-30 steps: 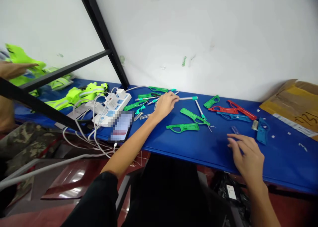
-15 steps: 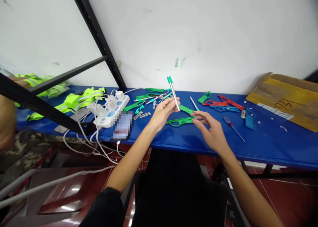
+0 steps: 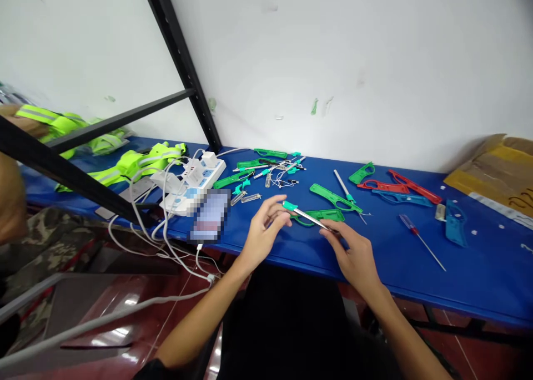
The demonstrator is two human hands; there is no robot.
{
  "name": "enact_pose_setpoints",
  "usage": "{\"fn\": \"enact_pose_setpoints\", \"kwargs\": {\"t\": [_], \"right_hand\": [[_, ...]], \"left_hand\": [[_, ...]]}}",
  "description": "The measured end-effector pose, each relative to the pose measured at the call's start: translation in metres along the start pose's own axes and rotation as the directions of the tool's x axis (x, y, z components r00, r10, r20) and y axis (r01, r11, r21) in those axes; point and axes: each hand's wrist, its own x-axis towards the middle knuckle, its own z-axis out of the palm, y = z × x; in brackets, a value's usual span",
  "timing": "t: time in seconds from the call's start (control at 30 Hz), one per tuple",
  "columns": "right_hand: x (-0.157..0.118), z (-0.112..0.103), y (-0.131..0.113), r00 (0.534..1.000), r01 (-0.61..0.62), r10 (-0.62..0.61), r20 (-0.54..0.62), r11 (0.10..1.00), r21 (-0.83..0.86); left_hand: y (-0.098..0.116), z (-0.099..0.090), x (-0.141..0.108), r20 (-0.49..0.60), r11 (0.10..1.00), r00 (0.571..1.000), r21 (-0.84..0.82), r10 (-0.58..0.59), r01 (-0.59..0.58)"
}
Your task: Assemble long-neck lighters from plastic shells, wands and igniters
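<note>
A slim metal lighter tube (image 3: 308, 216) with a green plastic end (image 3: 290, 206) slants between my hands above the blue table. My left hand (image 3: 266, 230) has its fingers and thumb curled around the green end. At the tube's lower tip, my right hand (image 3: 353, 252) pinches it between thumb and fingers. Under the tube lies a green lighter shell half (image 3: 320, 218), partly hidden by it. Just behind is another green shell half (image 3: 328, 194), with a second metal tube (image 3: 342, 183) beside it.
Left of my hands are a phone (image 3: 211, 216), a white power strip (image 3: 200, 183) with cables, and small lighter parts (image 3: 283, 172). Rightward lie red shells (image 3: 385, 187), blue shells (image 3: 456, 224), a screwdriver (image 3: 420, 241) and a cardboard box (image 3: 495, 169). Another person's arm (image 3: 10, 197) shows far left.
The tube has swung from near upright to a low slant, its green end now at my left fingers. My right hand has closed on the other tip. The view has shifted right.
</note>
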Motion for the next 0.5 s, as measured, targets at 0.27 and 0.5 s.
{"fn": "enact_pose_setpoints", "kwargs": {"t": [0.27, 0.5], "right_hand": [[-0.0031, 0.0009, -0.0027, 0.983, 0.177, -0.171, 0.067, 0.979, -0.102], [-0.0022, 0.0016, -0.0088, 0.981, 0.194, -0.193, 0.019, 0.973, -0.126]], "left_hand": [[-0.0006, -0.0030, -0.0133, 0.047, 0.975, 0.999, 0.220, -0.026, 0.015], [0.0012, -0.0059, -0.0115, 0.104, 0.981, 0.990, 0.181, -0.094, 0.074]]}}
